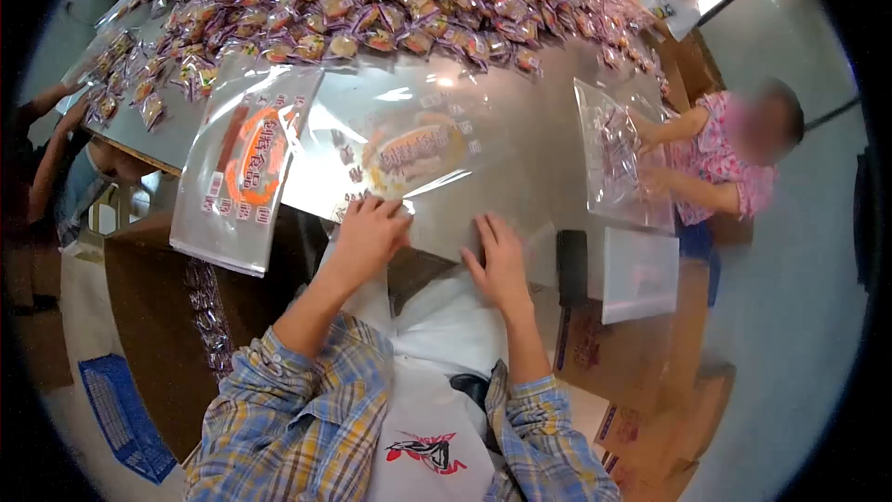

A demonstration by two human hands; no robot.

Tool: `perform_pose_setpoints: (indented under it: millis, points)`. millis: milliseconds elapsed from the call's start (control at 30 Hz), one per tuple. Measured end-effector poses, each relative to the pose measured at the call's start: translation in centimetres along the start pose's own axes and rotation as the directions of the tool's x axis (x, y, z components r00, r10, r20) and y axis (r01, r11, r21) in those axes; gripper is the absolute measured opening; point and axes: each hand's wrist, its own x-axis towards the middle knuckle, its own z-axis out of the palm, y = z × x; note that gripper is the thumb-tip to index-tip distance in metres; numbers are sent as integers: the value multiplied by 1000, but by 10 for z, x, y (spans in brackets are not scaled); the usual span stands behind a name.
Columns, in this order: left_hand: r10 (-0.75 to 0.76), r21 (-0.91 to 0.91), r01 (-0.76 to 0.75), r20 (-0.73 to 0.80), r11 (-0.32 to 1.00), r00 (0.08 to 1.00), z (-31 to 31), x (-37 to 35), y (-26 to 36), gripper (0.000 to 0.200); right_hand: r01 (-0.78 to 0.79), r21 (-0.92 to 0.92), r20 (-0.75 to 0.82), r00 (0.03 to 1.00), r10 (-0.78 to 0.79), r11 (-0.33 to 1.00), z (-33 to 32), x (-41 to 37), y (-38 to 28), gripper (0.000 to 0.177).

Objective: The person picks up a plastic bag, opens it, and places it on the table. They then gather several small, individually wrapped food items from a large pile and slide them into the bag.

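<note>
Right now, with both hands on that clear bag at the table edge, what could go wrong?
1. The stack of printed bags hangs over the edge of the table beside the left hand; a nudge might slide it off.
2. The black object lies at the edge near the right hand and could be knocked down.
3. The clear bag looks slippery and may shift.

Illegible orange lettering on the clear bags (pixel 243 167)
</note>
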Motion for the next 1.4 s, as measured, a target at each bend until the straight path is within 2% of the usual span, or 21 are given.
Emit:
perform_pose_setpoints:
  millis: [67, 100, 167, 200, 300, 333, 433, 500, 533, 633, 667, 767, 800, 900, 967, 1033, 1100, 1233, 1300, 1367, 1400]
  points:
    - [27, -16, -27, 6, 999, 1000, 3, 6, -14, 25, -70, 16, 11, 997, 70, 997, 13, -19, 9, 69]
    - [53, 88, -45, -88, 995, 995, -3, 10, -18, 29, -84, 5, -39, 996, 84, 996, 13, -24, 6, 67]
    - [-5, -7, 4, -233, 1000, 972, -5, 19, -20, 23, -111, -20, -138, 985, 107, 994, 14, -32, 0, 64]
    - [-98, -201, 85, -57, 976, 994, -6, 23, -17, 41, -122, -27, -182, 977, 115, 992, 14, -35, -3, 61]
    - [5, 44, -8, 73, 999, 997, 3, 14, 25, 61, -139, -14, -214, 968, 133, 990, 17, -45, -14, 52]
    - [4, 141, -34, 212, 989, 977, 3, 13, 28, 81, -133, 3, -186, 974, 131, 991, 17, -43, -12, 49]
    - [142, 118, -154, 101, 981, 985, 33, 14, -11, 81, -143, 53, -177, 973, 150, 988, 15, -30, -11, 44]
    - [126, -1, -127, 127, 992, 984, 24, 14, -21, 82, -116, 26, -185, 976, 118, 993, 17, -37, -18, 44]
    - [133, -44, -132, 30, 990, 991, 27, 13, -25, 68, -74, -12, -203, 977, 70, 997, 17, -34, -19, 44]
    - [80, -18, -78, 183, 997, 980, -2, 16, -26, 51, -26, -79, -186, 982, 11, 996, 17, -22, -32, 45]
    - [96, -74, -85, 159, 994, 983, -15, 16, -25, 35, -24, -93, -165, 986, 9, 995, 18, -20, -37, 46]
    - [52, -179, -29, 127, 983, 991, -11, 15, -51, 33, -13, 28, -238, 971, 20, 1000, 19, -11, -39, 46]
    - [74, -213, -77, -21, 974, 997, -15, 16, -55, 26, 9, 23, -223, 975, -4, 1000, 23, -13, -34, 48]
    - [-17, -490, -23, -76, 871, 997, -29, 21, -68, 22, 69, -60, -206, 975, -80, 996, 32, -16, -25, 51]
    - [-222, -511, 197, 13, 836, 975, -51, 26, -61, 22, 87, -193, -200, 972, -126, 977, 31, -21, -29, 51]
    - [-330, -510, 253, -65, 822, 942, -68, 29, -60, 23, 83, -193, -93, 990, -102, 978, 31, -28, -27, 50]
    - [-329, -512, 147, -284, 846, 901, -70, 35, -78, 24, 73, -175, -31, 996, -80, 982, 28, -32, -27, 49]
    - [-413, -537, 158, -396, 828, 820, -105, 40, -86, 22, -14, -58, 66, 998, 18, 998, 4, -36, -32, 49]
    - [-328, -539, 32, -462, 842, 824, -104, 37, -77, 21, -68, -32, 134, 988, 72, 997, -12, -30, -49, 49]
    - [-187, -355, 41, -387, 934, 903, -108, 31, -57, 21, -86, -80, 166, 981, 99, 993, -26, -11, -72, 47]
    - [-87, -268, -24, -391, 963, 916, -108, 27, -48, 22, 2, -81, 155, 988, 11, 997, -25, -2, -76, 48]
